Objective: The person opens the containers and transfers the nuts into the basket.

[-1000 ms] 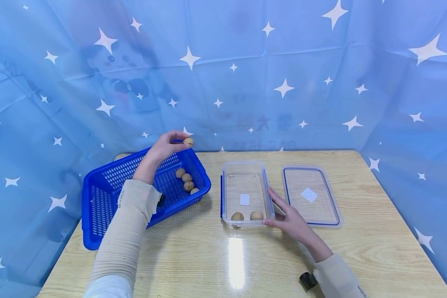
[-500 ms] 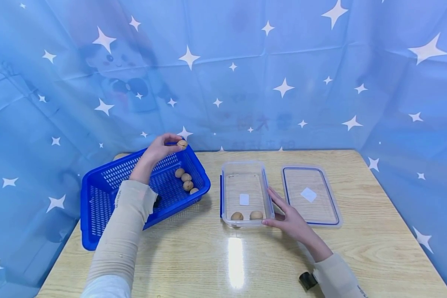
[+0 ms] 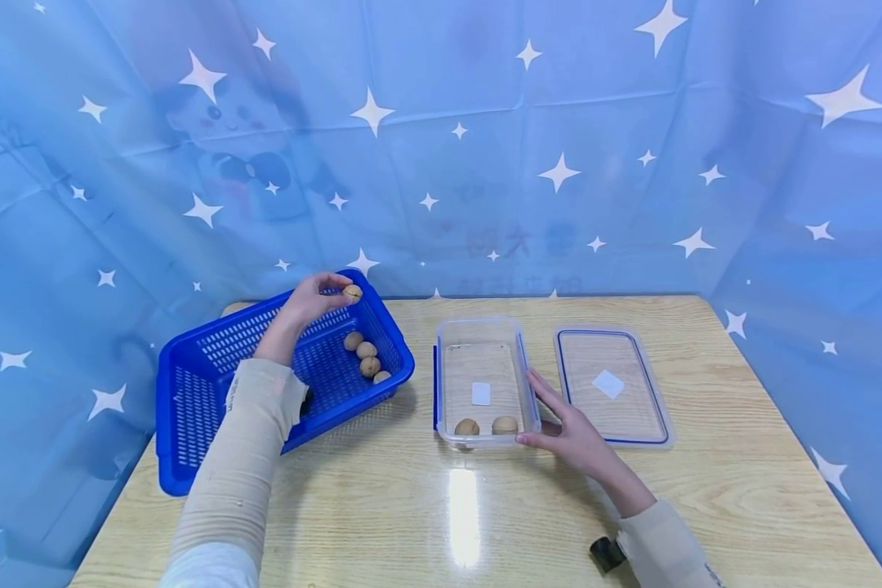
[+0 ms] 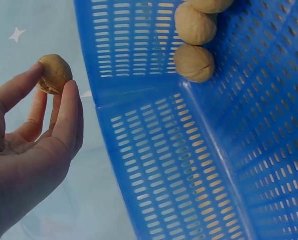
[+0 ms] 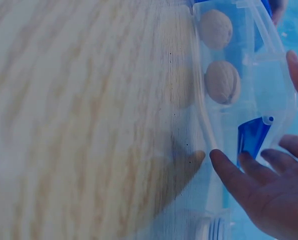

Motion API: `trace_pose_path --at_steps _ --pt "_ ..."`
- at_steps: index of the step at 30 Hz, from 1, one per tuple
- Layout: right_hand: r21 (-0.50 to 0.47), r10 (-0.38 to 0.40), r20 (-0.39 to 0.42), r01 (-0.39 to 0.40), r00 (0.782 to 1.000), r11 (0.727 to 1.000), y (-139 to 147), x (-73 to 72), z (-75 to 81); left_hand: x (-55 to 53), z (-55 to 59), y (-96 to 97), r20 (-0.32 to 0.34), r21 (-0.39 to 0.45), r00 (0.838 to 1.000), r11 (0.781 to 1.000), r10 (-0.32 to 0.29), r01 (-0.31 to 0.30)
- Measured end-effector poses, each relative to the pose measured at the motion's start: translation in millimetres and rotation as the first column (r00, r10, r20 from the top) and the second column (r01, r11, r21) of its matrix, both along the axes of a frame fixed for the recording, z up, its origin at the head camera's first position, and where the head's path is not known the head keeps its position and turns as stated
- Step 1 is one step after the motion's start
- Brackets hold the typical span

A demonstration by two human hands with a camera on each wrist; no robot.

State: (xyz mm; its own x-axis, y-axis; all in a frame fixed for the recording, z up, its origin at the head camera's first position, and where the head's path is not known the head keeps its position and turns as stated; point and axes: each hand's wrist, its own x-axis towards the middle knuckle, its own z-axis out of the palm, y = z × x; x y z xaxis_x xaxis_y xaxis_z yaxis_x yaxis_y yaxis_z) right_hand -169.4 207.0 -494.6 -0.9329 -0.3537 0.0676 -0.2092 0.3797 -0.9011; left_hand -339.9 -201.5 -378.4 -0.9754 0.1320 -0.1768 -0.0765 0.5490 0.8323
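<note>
My left hand (image 3: 311,305) pinches a walnut (image 4: 54,74) between thumb and fingertips, above the far right part of the blue basket (image 3: 184,359). Several walnuts (image 3: 366,349) lie in a row along the basket's right end. My right hand (image 3: 575,431) is beside a clear plastic container (image 3: 481,357), its fingers extended along the right wall and the thumb at the near right corner. In the right wrist view those fingers are spread, tips at the container's side. Two walnuts, one on the left (image 3: 467,427) and one on the right (image 3: 505,425), sit at the container's near end.
Right of the container lies its clear lid (image 3: 617,400) with a blue seal and a white label. Everything stands on a wooden table (image 3: 382,506). A blue curtain with white stars (image 3: 441,163) hangs right behind the table's far edge.
My left hand has moved left and slightly lower with the walnut, from near the basket's far right corner to further over the basket. The right hand and container have stayed in place.
</note>
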Motion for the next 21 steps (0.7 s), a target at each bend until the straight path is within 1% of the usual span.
trace_pose_path --at_steps 5,12,21 --pt "-0.008 0.002 -0.004 -0.002 1.000 1.000 0.3 -0.3 -0.9 -1.7 -6.4 -3.3 0.011 -0.006 1.000 1.000 0.012 -0.012" --pt "-0.016 0.002 -0.006 -0.002 1.000 1.000 0.2 -0.3 -0.7 -2.9 -15.1 -6.4 0.045 -0.018 0.998 0.999 0.041 -0.040" --pt "-0.016 0.001 0.000 -0.001 1.000 1.000 0.1 -0.4 -0.5 -4.5 -22.6 -10.8 0.059 -0.015 0.998 0.999 0.037 -0.036"
